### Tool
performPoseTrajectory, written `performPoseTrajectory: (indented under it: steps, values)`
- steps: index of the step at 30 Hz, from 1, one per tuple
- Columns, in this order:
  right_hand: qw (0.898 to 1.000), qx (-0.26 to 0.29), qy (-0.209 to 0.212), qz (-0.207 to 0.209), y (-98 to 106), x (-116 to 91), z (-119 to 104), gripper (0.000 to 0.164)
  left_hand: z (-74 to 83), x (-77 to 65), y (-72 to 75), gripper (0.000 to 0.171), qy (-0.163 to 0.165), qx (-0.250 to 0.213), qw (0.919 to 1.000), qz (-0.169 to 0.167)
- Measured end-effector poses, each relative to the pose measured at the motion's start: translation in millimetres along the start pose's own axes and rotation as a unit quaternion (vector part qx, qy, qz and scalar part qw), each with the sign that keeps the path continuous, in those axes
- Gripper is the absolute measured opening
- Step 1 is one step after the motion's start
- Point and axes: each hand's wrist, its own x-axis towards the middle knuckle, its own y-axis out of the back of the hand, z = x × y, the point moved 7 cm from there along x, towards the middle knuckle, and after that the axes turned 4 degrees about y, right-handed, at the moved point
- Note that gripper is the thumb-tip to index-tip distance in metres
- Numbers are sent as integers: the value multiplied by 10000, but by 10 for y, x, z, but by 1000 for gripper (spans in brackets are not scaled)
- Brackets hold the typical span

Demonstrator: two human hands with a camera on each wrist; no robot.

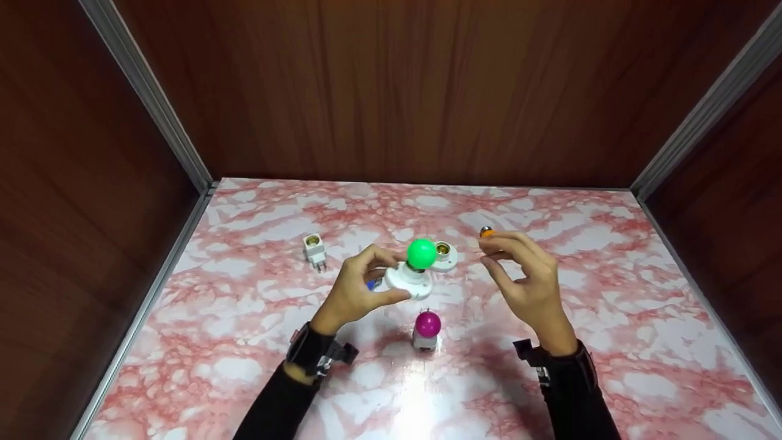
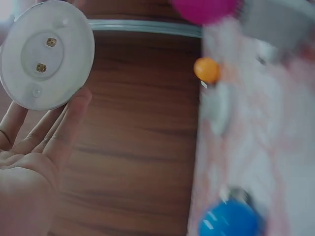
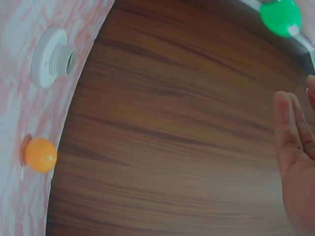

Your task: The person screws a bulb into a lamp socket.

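Note:
My left hand (image 1: 360, 290) grips a round white lamp holder (image 1: 403, 281) by its edge, lifted over the table. A green bulb (image 1: 421, 253) stands upright in its socket. The left wrist view shows the holder's underside (image 2: 29, 73), with two brass contacts. To the right, apart from the holder, my right hand (image 1: 528, 275) is raised with fingers loosely bent and nothing in them. Beyond its fingertips, an orange bulb (image 1: 486, 233) is partly hidden; the right wrist view shows that bulb (image 3: 41, 155) lying on the table. A blue bulb (image 2: 229, 219) lies mostly hidden behind my left hand in the head view.
A second round white holder (image 1: 451, 263), its socket bare, sits behind the green bulb. Left of it lies a square plug-in socket (image 1: 314, 247) with metal pins. Nearer me, a magenta bulb (image 1: 427, 324) is in a white plug-in base (image 1: 424, 343). Wooden panels (image 1: 391, 91) wall the table.

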Motion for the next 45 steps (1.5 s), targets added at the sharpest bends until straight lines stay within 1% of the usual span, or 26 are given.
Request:
performPoseTrajectory:
  steps: [3,6,9,12,15,18,21,23,26,27,29,32,36,40,45]
  values:
    - [9995,-142,-284,-90,31,-5,92,33,-152,-107,59,43,273,313,9991,52]
    - [9972,-337,-632,-196,71,-30,225,27,-302,-202,75,43,488,548,9973,96]
    - [9923,-561,-1071,-251,121,-88,405,19,-428,-283,72,46,700,806,9942,91]
    - [9858,-794,-1456,-273,163,-158,573,14,-530,-367,66,47,887,1139,9895,-37]
    - [9793,-1041,-1710,-290,210,-205,688,13,-621,-427,64,48,1110,1531,9818,-198]
    - [9732,-1270,-1895,-288,274,-229,755,13,-690,-449,54,48,1384,1801,9731,-382]
    - [9692,-1420,-1996,-250,344,-244,786,12,-740,-454,38,49,1683,1820,9671,-572]
    - [9676,-1482,-2031,-226,386,-249,796,11,-765,-462,22,54,1882,1883,9613,-705]
    - [9653,-1566,-2073,-260,423,-261,811,11,-790,-484,-14,68,2133,2136,9490,-914]
    - [9646,-1592,-2085,-280,430,-265,817,11,-790,-492,-33,72,2172,2223,9454,-977]
    - [9625,-1643,-2131,-338,438,-279,832,12,-781,-506,-79,78,2208,2392,9395,-1067]
    - [9591,-1693,-2229,-424,449,-308,863,13,-755,-509,-172,81,2154,2590,9348,-1124]
    - [9532,-1753,-2420,-461,475,-367,916,13,-722,-460,-335,82,1968,2824,9312,-1200]
    - [9458,-1764,-2665,-578,495,-421,996,15,-703,-381,-489,85,1841,2921,9297,-1284]
    - [9332,-1692,-3075,-775,485,-505,1120,18,-678,-336,-640,87,1672,3076,9262,-1396]
